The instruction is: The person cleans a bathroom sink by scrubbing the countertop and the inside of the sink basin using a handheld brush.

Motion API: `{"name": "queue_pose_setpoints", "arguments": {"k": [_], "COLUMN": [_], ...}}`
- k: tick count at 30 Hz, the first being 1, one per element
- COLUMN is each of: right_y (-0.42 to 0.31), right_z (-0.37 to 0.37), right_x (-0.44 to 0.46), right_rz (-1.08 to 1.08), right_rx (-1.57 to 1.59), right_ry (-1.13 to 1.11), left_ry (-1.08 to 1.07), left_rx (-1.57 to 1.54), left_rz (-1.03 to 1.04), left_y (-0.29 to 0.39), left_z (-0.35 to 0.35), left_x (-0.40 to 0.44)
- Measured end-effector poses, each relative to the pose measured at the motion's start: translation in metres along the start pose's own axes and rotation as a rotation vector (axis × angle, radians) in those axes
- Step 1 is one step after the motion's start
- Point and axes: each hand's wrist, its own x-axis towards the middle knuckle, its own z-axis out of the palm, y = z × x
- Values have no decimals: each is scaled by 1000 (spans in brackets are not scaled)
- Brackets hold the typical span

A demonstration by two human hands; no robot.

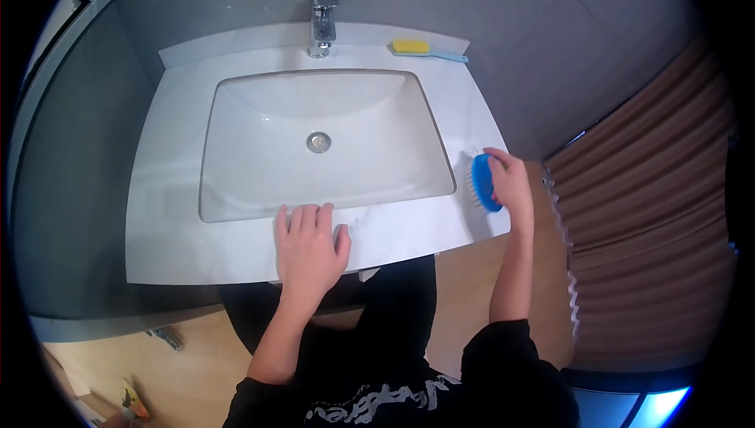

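My right hand [511,182] is closed around a blue scrub brush [483,182] at the right end of the white countertop [165,247]. The brush's pale bristles face left, toward the sink. Flat on the front of the counter lies my left hand [308,243], fingers spread and holding nothing, with its fingertips at the front rim of the sink. The white rectangular sink [259,160] has a round metal drain [318,142] in its bottom.
A chrome faucet [322,23] stands behind the sink. To its right, a yellow-bristled brush with a light blue handle [429,51] rests along the back of the counter. A brown pleated curtain [645,215] hangs at the right, and a grey panel [79,168] stands at the left.
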Motion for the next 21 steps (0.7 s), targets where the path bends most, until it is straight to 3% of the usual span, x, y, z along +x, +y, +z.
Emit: {"name": "queue_pose_setpoints", "arguments": {"k": [5,10,13,17,21], "right_y": [50,50,2,-47,-33], "right_z": [-11,1,28,52,37], "right_x": [108,190,170,109,48], "right_rz": [98,172,116,19,-87], "right_rx": [38,21,-12,-47,12], "right_ry": [127,184,139,-89,-125], "left_ry": [31,-17,-20,-15,-30], "left_rx": [1,-21,-12,-18,-30], "left_rz": [6,-33,-42,-39,-26], "left_y": [0,0,1,1,-1], "left_z": [3,1,2,2,0], "left_x": [0,0,0,-1,-1]}}
